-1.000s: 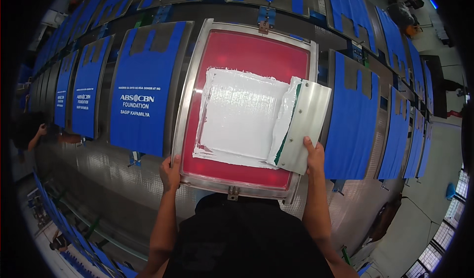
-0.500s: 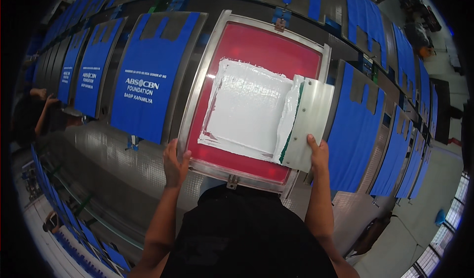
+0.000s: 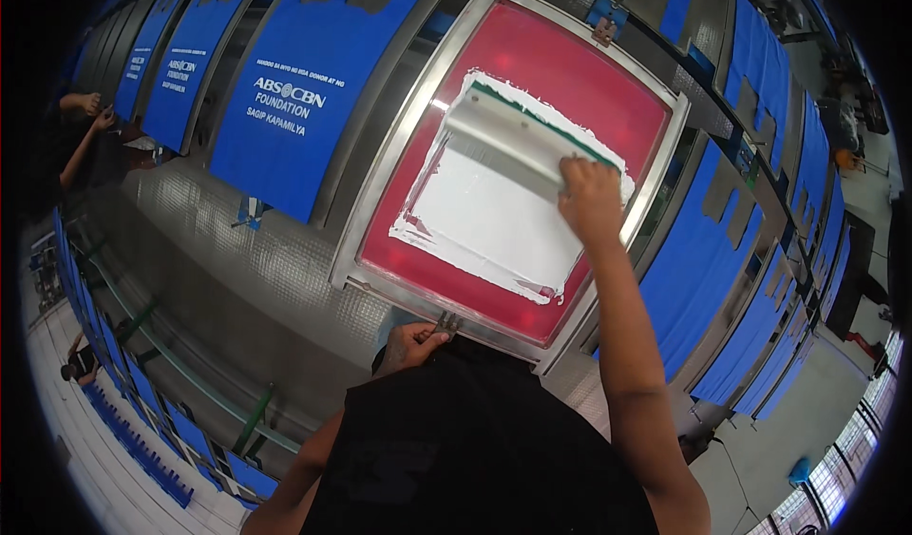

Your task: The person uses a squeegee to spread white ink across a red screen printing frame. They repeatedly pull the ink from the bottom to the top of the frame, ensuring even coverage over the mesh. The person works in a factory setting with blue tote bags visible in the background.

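Squeegee (image 3: 513,143) slants across the far part of the white ink (image 3: 503,214) on the red screen (image 3: 570,58); right hand (image 3: 591,198) closed round its right end, so pressure probably needs evening out toward the unheld left end. Left hand (image 3: 408,345) half-curled at the near bracket (image 3: 447,322), grip or mere touch can't tell; frame (image 3: 418,131) best kept steady.

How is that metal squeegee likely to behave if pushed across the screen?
The squeegee should stay stiff, its metal looking straight. It may glide, since wet-looking white ink coats the screen. It would probably tip if the right hand let go, given its narrow green edge.
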A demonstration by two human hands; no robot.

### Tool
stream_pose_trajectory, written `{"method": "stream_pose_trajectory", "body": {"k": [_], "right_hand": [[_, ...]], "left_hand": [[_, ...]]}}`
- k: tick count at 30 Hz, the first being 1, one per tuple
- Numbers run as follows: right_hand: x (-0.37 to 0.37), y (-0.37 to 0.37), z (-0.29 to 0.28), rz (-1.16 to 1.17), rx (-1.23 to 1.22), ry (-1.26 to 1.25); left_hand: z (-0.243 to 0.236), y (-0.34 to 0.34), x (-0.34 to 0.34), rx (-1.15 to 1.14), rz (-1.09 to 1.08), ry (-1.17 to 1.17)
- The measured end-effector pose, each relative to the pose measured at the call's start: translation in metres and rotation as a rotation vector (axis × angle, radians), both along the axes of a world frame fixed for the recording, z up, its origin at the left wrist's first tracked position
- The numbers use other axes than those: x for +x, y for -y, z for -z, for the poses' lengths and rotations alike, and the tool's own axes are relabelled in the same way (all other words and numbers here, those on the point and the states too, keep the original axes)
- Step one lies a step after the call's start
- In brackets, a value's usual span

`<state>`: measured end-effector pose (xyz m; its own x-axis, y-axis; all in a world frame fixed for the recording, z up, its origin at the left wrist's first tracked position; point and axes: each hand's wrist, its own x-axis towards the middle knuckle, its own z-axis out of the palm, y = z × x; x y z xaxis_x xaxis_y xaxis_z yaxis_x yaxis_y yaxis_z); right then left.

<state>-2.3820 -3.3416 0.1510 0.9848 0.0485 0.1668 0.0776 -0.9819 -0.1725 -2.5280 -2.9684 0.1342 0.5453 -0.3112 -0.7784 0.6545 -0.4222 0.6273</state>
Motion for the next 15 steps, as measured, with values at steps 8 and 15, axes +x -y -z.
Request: {"method": "stream_pose_trajectory", "body": {"k": [8, 15], "right_hand": [[-0.069, -0.044, -0.07, -0.004, 0.199, -0.277], [-0.115, -0.104, -0.076, 0.016, 0.286, -0.578]], "left_hand": [[0.006, -0.008, -0.002, -0.008, -0.081, -0.181], [0.03, -0.034, 0.02, -0.024, 0.267, -0.116]]}}
